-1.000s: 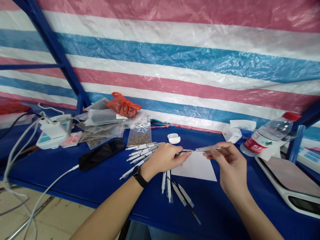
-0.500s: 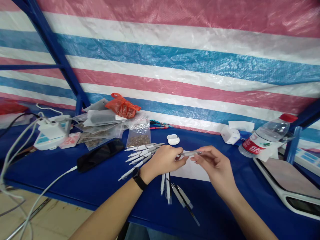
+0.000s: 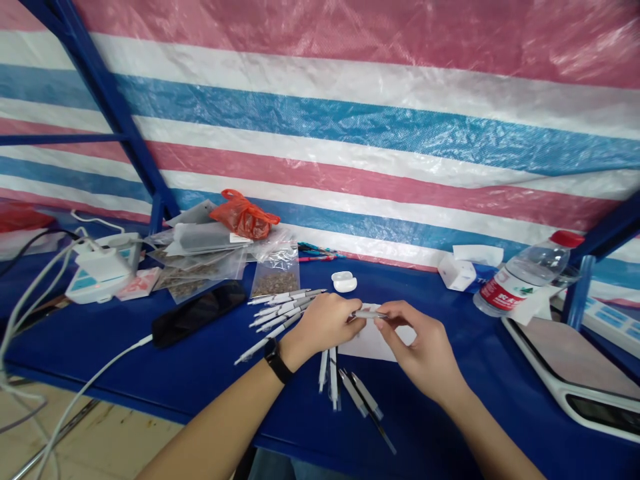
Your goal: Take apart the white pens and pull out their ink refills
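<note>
Both hands are closed on one grey pen (image 3: 369, 314): the left hand (image 3: 330, 323) holds its one end, the right hand (image 3: 423, 350) pinches the other end, above a white paper sheet (image 3: 373, 343), and white pens (image 3: 280, 310) lie left on the blue table (image 3: 425, 433)

Hidden behind left hand (image 3: 327, 323): inner ends of white pens (image 3: 280, 310). Hidden under right hand (image 3: 420, 350): part of white paper (image 3: 365, 343). Half hidden by fingers (image 3: 387, 321): small gray pen (image 3: 369, 314), ends too small to tell. Cut off by right edge: white scale (image 3: 565, 353). Too small to tell: bits in clear bag (image 3: 275, 283), words on bottle label (image 3: 503, 297).
</note>
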`<action>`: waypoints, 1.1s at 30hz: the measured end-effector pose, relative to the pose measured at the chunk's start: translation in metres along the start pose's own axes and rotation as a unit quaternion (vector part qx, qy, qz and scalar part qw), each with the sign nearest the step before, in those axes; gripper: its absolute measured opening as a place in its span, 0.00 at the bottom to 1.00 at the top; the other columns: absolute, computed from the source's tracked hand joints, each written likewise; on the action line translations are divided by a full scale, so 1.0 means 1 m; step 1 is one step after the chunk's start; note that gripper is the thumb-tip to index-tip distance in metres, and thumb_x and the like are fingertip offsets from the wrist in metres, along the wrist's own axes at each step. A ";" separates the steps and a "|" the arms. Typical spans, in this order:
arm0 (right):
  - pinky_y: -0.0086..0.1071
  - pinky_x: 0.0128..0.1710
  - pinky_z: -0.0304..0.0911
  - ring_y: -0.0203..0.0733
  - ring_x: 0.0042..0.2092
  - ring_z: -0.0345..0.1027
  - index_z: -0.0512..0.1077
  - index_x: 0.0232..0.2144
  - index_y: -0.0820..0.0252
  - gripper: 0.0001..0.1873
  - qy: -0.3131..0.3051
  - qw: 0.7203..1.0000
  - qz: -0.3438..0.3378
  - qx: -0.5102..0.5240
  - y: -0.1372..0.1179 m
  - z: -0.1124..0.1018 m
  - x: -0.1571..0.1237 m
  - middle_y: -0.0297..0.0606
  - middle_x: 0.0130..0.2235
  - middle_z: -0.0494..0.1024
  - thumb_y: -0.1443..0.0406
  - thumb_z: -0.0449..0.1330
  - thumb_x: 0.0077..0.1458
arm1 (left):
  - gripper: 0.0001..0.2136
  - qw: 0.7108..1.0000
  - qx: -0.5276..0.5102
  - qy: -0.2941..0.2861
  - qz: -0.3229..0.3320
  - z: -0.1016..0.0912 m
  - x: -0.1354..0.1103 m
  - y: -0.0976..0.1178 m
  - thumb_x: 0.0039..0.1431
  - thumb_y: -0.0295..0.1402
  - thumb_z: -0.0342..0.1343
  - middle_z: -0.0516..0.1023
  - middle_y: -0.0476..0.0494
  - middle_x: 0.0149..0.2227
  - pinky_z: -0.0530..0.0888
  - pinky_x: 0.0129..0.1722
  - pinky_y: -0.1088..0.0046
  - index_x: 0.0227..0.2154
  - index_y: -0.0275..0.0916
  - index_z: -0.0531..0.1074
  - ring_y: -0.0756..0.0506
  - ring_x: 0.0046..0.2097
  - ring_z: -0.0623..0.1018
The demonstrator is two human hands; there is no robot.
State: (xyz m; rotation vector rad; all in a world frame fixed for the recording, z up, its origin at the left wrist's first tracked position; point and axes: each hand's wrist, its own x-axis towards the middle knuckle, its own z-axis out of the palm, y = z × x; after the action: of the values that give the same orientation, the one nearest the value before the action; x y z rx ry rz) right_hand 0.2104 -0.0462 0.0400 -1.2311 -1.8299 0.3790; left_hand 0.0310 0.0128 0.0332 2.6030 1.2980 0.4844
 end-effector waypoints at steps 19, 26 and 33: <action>0.29 0.22 0.52 0.36 0.20 0.58 0.58 0.22 0.55 0.23 0.000 0.986 -0.086 -0.141 0.007 0.008 0.000 0.31 0.19 0.66 0.58 0.43 0.72 | 0.10 0.995 0.089 -0.040 0.016 0.004 -0.002 0.010 0.63 0.33 0.53 0.83 0.42 0.31 0.73 0.34 0.69 0.33 0.39 0.79 0.38 0.36 0.84; 0.28 0.24 0.60 0.39 0.26 0.65 0.70 0.32 0.56 0.19 -0.009 0.999 0.045 -0.019 0.005 -0.001 0.002 0.32 0.24 0.70 0.50 0.51 0.67 | 0.09 0.998 0.051 -0.037 -0.031 0.004 0.001 0.006 0.63 0.32 0.54 0.83 0.43 0.31 0.70 0.32 0.71 0.32 0.39 0.78 0.40 0.36 0.83; 0.29 0.26 0.60 0.38 0.27 0.68 0.72 0.36 0.56 0.14 -0.049 0.998 -0.009 -0.039 0.005 0.008 -0.001 0.35 0.30 0.76 0.56 0.50 0.68 | 0.09 0.998 0.048 -0.026 -0.033 0.003 0.000 0.005 0.63 0.33 0.54 0.82 0.43 0.30 0.69 0.32 0.71 0.31 0.39 0.77 0.40 0.35 0.82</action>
State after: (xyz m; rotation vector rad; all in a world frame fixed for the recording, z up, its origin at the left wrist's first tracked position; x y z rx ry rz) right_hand 0.2068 -0.0435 0.0316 -1.2676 -1.9546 0.3669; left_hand 0.0360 0.0101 0.0315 2.6214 1.4170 0.3480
